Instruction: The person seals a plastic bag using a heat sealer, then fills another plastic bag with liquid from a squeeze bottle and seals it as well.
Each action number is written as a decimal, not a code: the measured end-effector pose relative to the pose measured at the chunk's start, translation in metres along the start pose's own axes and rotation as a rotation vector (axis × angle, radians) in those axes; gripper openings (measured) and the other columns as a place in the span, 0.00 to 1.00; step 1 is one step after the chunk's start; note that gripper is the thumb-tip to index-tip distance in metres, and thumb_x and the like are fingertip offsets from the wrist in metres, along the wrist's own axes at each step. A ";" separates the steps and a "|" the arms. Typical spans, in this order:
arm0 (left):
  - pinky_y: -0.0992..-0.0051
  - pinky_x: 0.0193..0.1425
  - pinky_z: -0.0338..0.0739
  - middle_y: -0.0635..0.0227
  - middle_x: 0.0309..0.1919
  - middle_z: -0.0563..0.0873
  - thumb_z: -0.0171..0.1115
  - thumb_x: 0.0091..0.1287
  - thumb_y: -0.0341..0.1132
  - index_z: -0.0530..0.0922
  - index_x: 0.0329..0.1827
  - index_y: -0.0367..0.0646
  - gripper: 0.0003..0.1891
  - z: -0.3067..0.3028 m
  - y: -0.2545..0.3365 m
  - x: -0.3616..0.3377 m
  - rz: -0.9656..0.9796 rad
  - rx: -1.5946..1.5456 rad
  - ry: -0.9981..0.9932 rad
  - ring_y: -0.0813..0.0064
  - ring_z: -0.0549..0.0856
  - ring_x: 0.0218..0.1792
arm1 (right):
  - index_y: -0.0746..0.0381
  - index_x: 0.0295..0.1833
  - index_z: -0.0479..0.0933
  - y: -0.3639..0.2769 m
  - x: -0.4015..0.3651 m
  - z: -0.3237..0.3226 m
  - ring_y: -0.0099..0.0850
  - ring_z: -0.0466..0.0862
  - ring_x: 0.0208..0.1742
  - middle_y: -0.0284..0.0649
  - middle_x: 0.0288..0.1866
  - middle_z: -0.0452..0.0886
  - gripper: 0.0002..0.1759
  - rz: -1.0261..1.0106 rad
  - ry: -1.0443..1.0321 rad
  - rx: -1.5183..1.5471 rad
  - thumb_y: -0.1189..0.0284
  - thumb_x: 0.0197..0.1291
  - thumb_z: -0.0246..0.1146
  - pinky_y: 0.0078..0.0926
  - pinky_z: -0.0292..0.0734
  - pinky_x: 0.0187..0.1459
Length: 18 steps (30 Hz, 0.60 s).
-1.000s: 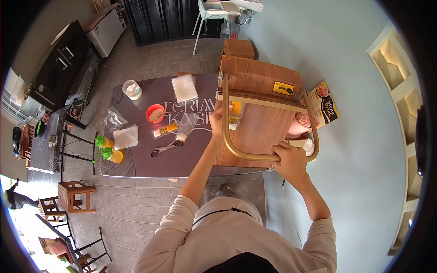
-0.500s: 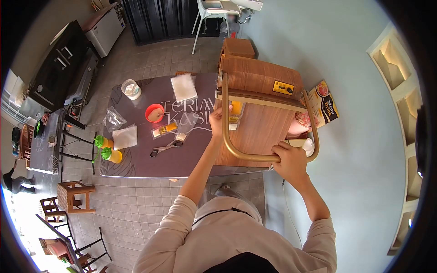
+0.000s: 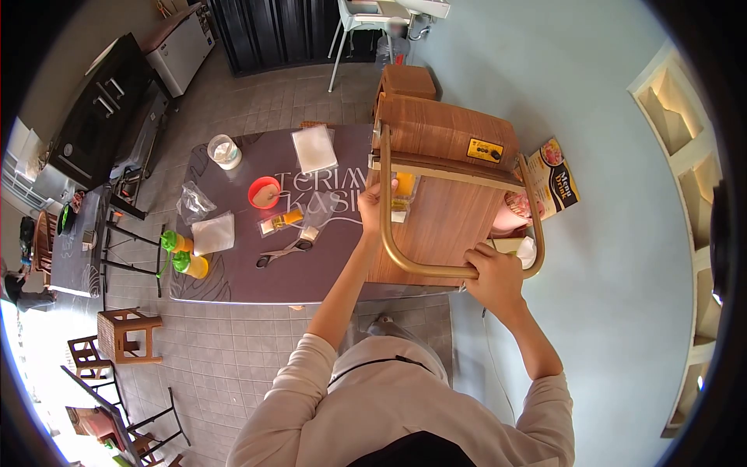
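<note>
My right hand (image 3: 496, 274) is wrapped round the front bar of the gold handle (image 3: 428, 268) on a wood-grain tabletop press machine (image 3: 447, 124). The handle is lowered over the machine's wooden base (image 3: 451, 226). My left hand (image 3: 372, 206) is at the machine's left side, its fingers closed at the edge of a clear plastic pack (image 3: 405, 185) with yellow contents. The handle's left arm partly hides those fingers. A similar filled pack (image 3: 280, 221) and black-handled scissors (image 3: 284, 254) lie on the dark table (image 3: 327, 276) to the left.
The table also bears a red bowl (image 3: 264, 192), a clear tub (image 3: 225, 152), plastic sheets (image 3: 314, 148), a crumpled bag (image 3: 194, 204) and yellow bottles with green caps (image 3: 191, 265). A menu card (image 3: 553, 179) leans by the wall. A stool (image 3: 129, 336) stands left.
My hands and the press machine look nearly unchanged. At the far left, a distant person has shifted slightly.
</note>
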<state>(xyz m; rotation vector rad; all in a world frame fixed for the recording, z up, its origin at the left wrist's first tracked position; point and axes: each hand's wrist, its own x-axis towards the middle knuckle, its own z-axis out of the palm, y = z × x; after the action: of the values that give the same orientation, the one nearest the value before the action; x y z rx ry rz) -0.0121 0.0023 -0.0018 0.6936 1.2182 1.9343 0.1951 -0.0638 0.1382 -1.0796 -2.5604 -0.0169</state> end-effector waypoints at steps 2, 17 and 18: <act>0.85 0.27 0.66 0.76 0.22 0.79 0.64 0.60 0.38 0.82 0.35 0.33 0.13 -0.002 0.001 0.000 -0.023 -0.001 -0.018 0.88 0.73 0.24 | 0.59 0.25 0.77 0.000 0.000 0.000 0.36 0.76 0.18 0.33 0.22 0.74 0.04 0.002 0.007 0.002 0.76 0.39 0.61 0.29 0.70 0.19; 0.86 0.24 0.62 0.81 0.19 0.76 0.64 0.60 0.37 0.83 0.31 0.36 0.11 0.000 0.004 -0.003 0.003 0.047 0.013 0.91 0.69 0.22 | 0.59 0.23 0.75 -0.003 0.006 -0.014 0.35 0.76 0.19 0.33 0.22 0.74 0.02 0.004 0.020 -0.007 0.76 0.38 0.61 0.29 0.69 0.20; 0.86 0.24 0.62 0.81 0.19 0.75 0.64 0.60 0.37 0.83 0.31 0.35 0.11 0.000 0.005 -0.003 -0.012 0.084 0.016 0.91 0.69 0.22 | 0.59 0.23 0.75 -0.003 0.008 -0.018 0.35 0.76 0.19 0.33 0.22 0.74 0.02 0.005 0.021 -0.008 0.76 0.38 0.61 0.29 0.69 0.20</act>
<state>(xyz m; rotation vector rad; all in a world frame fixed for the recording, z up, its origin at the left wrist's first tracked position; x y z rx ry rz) -0.0120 -0.0016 0.0022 0.7131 1.3173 1.8908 0.1935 -0.0629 0.1577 -1.0836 -2.5408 -0.0364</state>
